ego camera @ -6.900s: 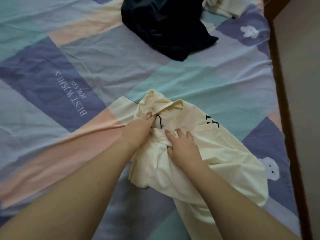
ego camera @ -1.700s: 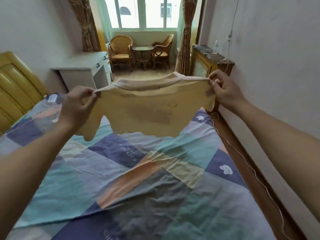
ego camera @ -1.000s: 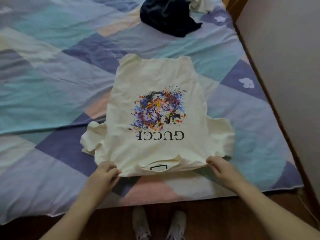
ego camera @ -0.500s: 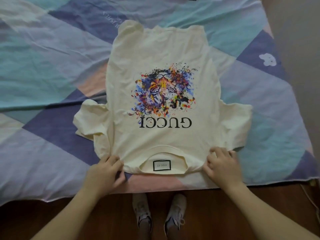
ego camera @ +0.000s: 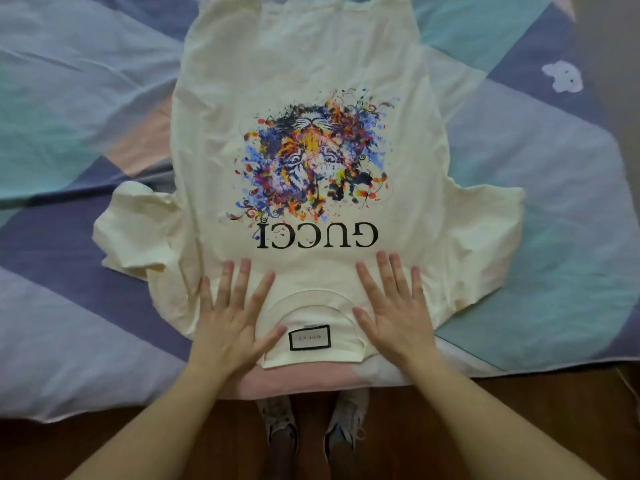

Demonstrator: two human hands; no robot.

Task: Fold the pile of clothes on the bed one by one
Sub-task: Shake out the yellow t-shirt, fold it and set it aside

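Note:
A cream T-shirt (ego camera: 304, 64) with a colourful tiger print and black lettering lies spread face up on the bed, its collar toward me at the near edge. My left hand (ego camera: 232, 313) lies flat with fingers spread on the shirt just left of the collar. My right hand (ego camera: 394, 306) lies flat the same way just right of the collar. The left sleeve is crumpled and partly folded over; the right sleeve lies flatter. The shirt's hem runs out of the top of the view.
The bed sheet (ego camera: 69, 116) is a patchwork of blue, teal, purple and pink, with its near edge just below my wrists. Below it are a dark wooden floor (ego camera: 519, 427) and my shoes (ego camera: 311, 434). A grey wall (ego camera: 616, 46) borders the right.
Half a second ago both hands gripped the shirt's shoulders with curled fingers. Now both have opened and lie flat beside the collar. The view has closed in on the shirt.

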